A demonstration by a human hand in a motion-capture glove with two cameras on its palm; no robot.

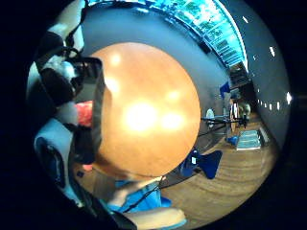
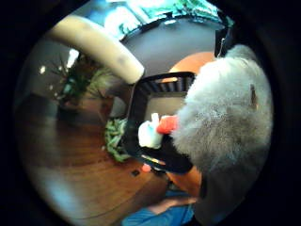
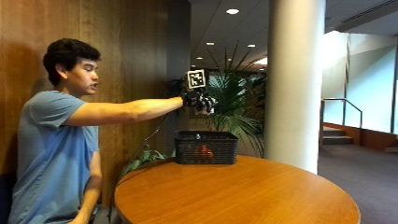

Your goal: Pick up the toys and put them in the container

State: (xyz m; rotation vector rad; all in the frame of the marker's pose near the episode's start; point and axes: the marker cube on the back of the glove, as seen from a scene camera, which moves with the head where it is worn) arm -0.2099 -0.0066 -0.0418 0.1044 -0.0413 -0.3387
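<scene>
My gloved right hand (image 3: 199,101) is raised well above the black slatted plastic basket (image 3: 206,147), which stands at the far edge of the round wooden surface (image 3: 249,191), on my side of a potted palm (image 3: 239,100). My fingers are curled round a fluffy grey plush toy (image 2: 223,113); from the thumb side of my palm its fur fills much of the view, and the outside view shows the fingers wrapped about something small. Looking down past the toy, I see the basket's open mouth (image 2: 162,89) below, with a white toy (image 2: 149,134) and a red toy (image 2: 167,125) already lying inside. Through the slats in the outside view the red shape (image 3: 202,151) shows at the bottom.

I judge this to be the carry, just short of the drop. The risk is in the height: the hand is high over the basket, and a light plush piece let go from here may drift or strike the rim and roll off onto the surface, or over its edge to the floor. The hand also appears to sit toward the basket's middle but I cannot tell exactly how it lines up. Lowering nearer to the opening before letting go would make a miss less likely. Fur might also cling to the glove and delay the release.
</scene>
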